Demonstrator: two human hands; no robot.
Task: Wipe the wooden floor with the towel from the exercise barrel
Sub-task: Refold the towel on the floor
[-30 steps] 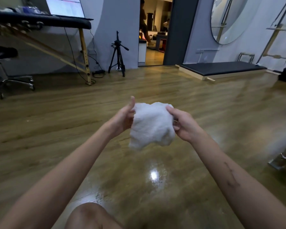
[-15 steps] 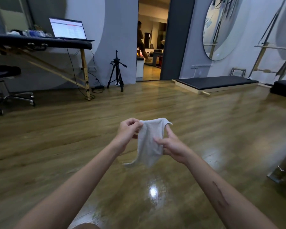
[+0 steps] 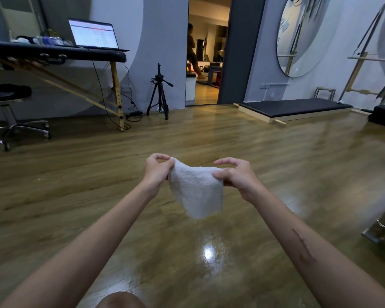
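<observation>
While held up clear of the wooden floor (image 3: 276,165), white towel (image 3: 198,190) pinched at its top corners: left hand (image 3: 157,172) and right hand (image 3: 236,176), fingers closed on cloth. Spread between both, hanging doubled, likely to give a flat wiping face. Nowhere touching the boards yet.
</observation>
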